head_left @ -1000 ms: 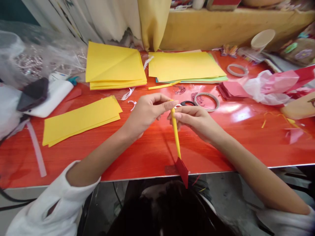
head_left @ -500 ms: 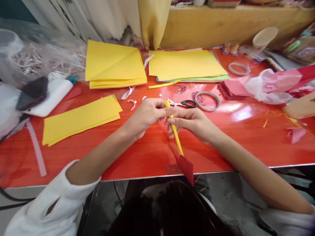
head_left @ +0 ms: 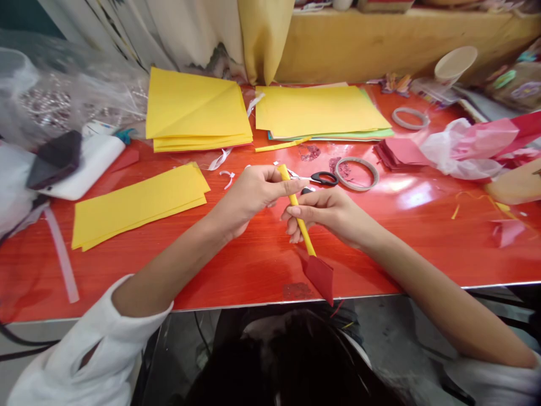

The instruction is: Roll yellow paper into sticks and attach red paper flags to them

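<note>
A thin yellow paper roll (head_left: pixel 309 242) slants down toward the table's front edge, with a folded red paper piece (head_left: pixel 321 276) at its lower end. My left hand (head_left: pixel 257 194) pinches the roll near its upper end. Just below, my right hand (head_left: pixel 327 211) grips the roll's middle between thumb and fingers. Scissors with black handles (head_left: pixel 324 179) lie behind my hands, their blades partly hidden by my left fingers.
Yellow strips (head_left: pixel 139 206) lie left on the red table (head_left: pixel 236 276). Behind are two yellow paper stacks (head_left: pixel 194 110) (head_left: pixel 316 110). Right of the scissors are a tape roll (head_left: pixel 357 173), red paper squares (head_left: pixel 399 154) and pink tissue (head_left: pixel 477 144). A phone (head_left: pixel 54 159) lies far left.
The yellow roll and its red piece have moved slightly up and left, its lower end farther from the table edge. My left hand has shifted slightly up, and a little more of the roll's top shows.
</note>
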Demonstrator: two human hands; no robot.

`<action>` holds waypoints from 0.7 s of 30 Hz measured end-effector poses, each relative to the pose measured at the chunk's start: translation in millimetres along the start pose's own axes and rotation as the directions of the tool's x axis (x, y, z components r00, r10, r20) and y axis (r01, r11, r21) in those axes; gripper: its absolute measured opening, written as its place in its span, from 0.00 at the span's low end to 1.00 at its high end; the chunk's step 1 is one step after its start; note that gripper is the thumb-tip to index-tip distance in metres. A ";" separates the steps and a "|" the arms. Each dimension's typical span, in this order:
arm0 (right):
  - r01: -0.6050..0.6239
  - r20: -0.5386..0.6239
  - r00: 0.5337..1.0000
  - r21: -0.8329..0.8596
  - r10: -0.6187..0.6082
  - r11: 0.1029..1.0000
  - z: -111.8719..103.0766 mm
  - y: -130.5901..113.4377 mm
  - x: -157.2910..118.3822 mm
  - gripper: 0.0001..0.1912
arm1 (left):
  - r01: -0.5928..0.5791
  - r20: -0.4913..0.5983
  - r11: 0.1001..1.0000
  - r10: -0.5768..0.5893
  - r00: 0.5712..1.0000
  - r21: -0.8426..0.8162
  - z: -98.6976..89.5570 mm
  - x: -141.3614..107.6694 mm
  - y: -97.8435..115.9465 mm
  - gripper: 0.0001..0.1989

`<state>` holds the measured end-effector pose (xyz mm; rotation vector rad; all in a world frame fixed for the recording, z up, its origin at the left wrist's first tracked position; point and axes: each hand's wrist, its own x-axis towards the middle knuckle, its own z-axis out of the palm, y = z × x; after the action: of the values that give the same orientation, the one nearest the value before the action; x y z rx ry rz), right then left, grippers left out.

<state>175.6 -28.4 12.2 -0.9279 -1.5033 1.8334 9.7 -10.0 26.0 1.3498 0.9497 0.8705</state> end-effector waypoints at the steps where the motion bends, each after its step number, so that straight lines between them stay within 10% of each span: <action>1: -0.001 0.005 1.000 -0.004 0.001 1.000 0.0 0.5 -0.3 0.09 | -0.008 0.008 1.000 0.008 1.000 -0.014 0.1 -0.6 0.0 0.16; 21: -0.076 0.042 0.996 0.047 0.074 0.996 0.6 6.5 3.5 0.14 | -0.114 0.058 0.992 0.111 0.992 0.053 6.0 -2.8 -4.6 0.17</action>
<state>173.0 -27.2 5.4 -0.9410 -1.4593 1.9443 14.1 -15.1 21.6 1.4793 0.8675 0.8928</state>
